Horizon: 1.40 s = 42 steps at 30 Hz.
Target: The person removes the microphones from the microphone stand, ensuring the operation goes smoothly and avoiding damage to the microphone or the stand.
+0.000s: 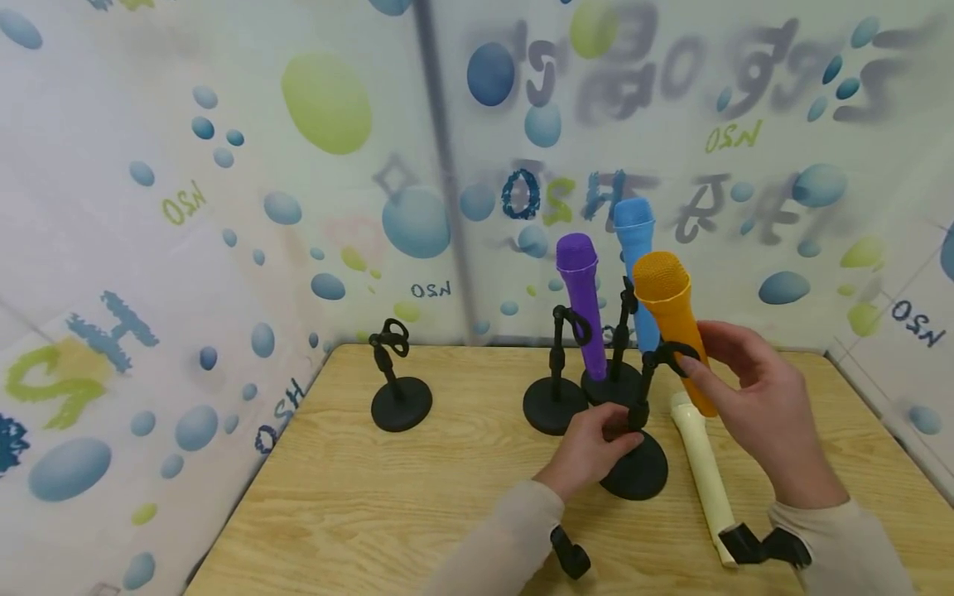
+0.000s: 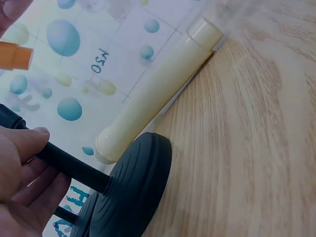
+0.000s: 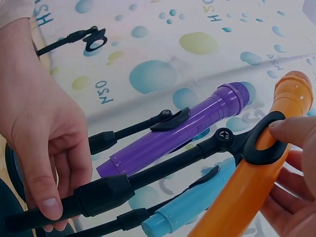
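Observation:
My right hand [image 1: 768, 406] holds an orange microphone [image 1: 662, 285] upright with a slight tilt, fingers behind its body. The microphone sits in the ring clip [image 3: 269, 143] of a black desk stand [image 1: 641, 472], and the right thumb lies at the clip's edge. Low on that stand, my left hand [image 1: 592, 447] grips the thin pole [image 2: 74, 165] between thumb and fingers, just above the round base. Behind it, a purple microphone [image 1: 581, 285] and a light blue microphone [image 1: 634, 228] lean in the clips of two more black stands.
A cream microphone [image 1: 704, 476] lies on the wooden table [image 1: 447, 505] beside the right forearm. A black stand [image 1: 401, 401] with a bare ring clip stands apart at the left. A printed curtain [image 1: 358, 232] hangs behind the table's back edge.

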Each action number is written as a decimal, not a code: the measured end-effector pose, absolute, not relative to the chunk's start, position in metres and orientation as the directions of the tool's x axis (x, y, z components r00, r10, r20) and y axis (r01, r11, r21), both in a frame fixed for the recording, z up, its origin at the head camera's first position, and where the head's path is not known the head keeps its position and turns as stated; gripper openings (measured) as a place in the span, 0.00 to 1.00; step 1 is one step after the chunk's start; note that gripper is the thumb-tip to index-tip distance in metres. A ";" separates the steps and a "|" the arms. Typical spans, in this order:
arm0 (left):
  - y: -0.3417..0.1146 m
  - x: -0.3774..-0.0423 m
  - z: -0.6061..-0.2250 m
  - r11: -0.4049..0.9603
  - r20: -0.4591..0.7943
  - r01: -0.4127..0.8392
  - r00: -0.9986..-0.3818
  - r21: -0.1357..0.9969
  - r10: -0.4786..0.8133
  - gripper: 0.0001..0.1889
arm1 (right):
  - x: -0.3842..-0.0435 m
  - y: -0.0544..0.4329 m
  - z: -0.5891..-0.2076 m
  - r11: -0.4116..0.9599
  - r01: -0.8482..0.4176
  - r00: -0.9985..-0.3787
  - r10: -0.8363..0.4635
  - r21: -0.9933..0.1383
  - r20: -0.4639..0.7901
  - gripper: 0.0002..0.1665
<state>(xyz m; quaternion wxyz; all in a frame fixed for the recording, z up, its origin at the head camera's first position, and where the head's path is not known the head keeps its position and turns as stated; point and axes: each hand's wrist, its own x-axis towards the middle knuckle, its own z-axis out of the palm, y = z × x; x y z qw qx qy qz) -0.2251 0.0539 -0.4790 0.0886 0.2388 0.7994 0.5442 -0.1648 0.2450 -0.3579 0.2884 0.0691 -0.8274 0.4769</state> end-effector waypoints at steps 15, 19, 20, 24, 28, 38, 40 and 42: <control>0.048 -0.221 -0.483 0.307 0.133 0.318 -0.857 0.897 0.499 0.14 | -0.156 0.241 -0.357 0.522 -0.465 -0.790 0.120 -0.715 0.602 0.27; 0.043 -0.217 -0.484 0.284 0.142 0.321 -0.849 0.904 0.508 0.14 | -0.152 0.239 -0.358 0.510 -0.479 -0.788 0.109 -0.715 0.606 0.27; 0.042 -0.215 -0.483 0.280 0.145 0.323 -0.847 0.904 0.511 0.14 | -0.151 0.238 -0.358 0.500 -0.487 -0.787 0.104 -0.716 0.608 0.28; 0.037 -0.210 -0.483 0.281 0.143 0.324 -0.845 0.903 0.515 0.13 | -0.146 0.236 -0.358 0.486 -0.512 -0.780 0.082 -0.708 0.621 0.29; 0.034 -0.205 -0.482 0.287 0.133 0.319 -0.845 0.904 0.518 0.12 | -0.141 0.233 -0.357 0.469 -0.540 -0.772 0.054 -0.699 0.633 0.30; 0.021 -0.195 -0.483 0.255 0.143 0.335 -0.815 0.907 0.561 0.12 | -0.131 0.228 -0.359 0.444 -0.584 -0.753 0.016 -0.680 0.658 0.34; 0.018 -0.192 -0.483 0.249 0.155 0.348 -0.809 0.904 0.567 0.12 | -0.129 0.227 -0.359 0.441 -0.590 -0.751 0.008 -0.676 0.660 0.34; 0.016 -0.189 -0.483 0.249 0.165 0.361 -0.805 0.899 0.569 0.12 | -0.128 0.226 -0.359 0.441 -0.595 -0.748 0.000 -0.672 0.663 0.35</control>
